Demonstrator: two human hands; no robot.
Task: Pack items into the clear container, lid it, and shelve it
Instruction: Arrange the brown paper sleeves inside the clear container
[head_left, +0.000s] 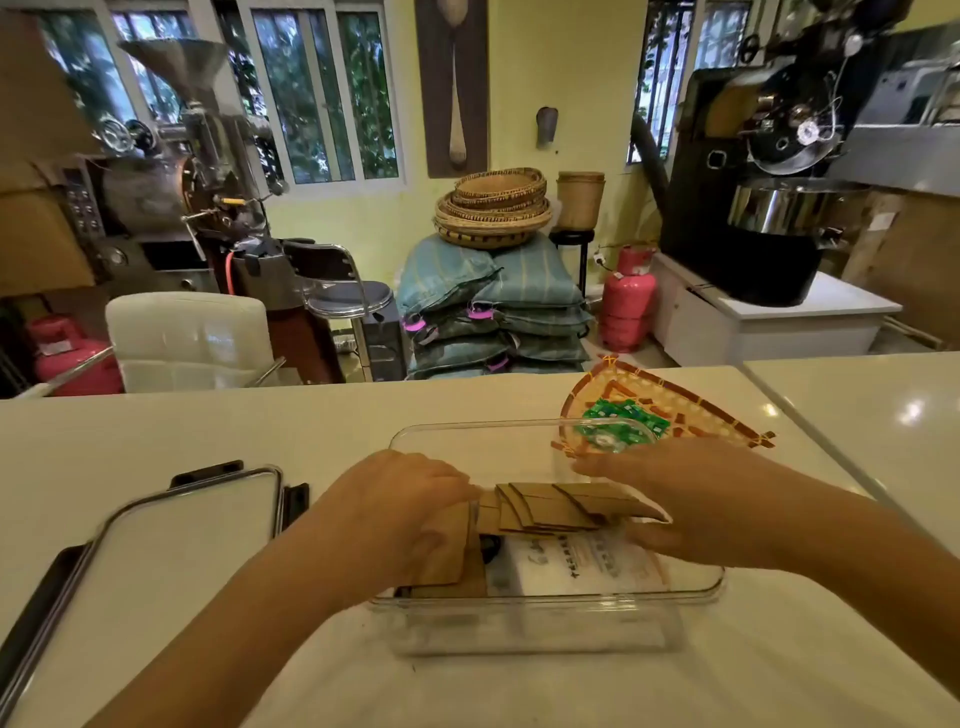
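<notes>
Holding several kraft packets (566, 506), two hands: left hand (410, 512), right hand (691, 506)

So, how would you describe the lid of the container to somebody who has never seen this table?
On the white table, look left of the clear plastic container that both hands reach into. The flat clear rectangular lid lies there alone, nearer the left edge. Only it has black clip latches around its rim.

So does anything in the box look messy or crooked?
Yes, a bit. The brown paper packets between the left hand and right hand are fanned out and slanted, not stacked flat, and stick up over the clear container's rim. Nothing looks spilled or broken.
</notes>
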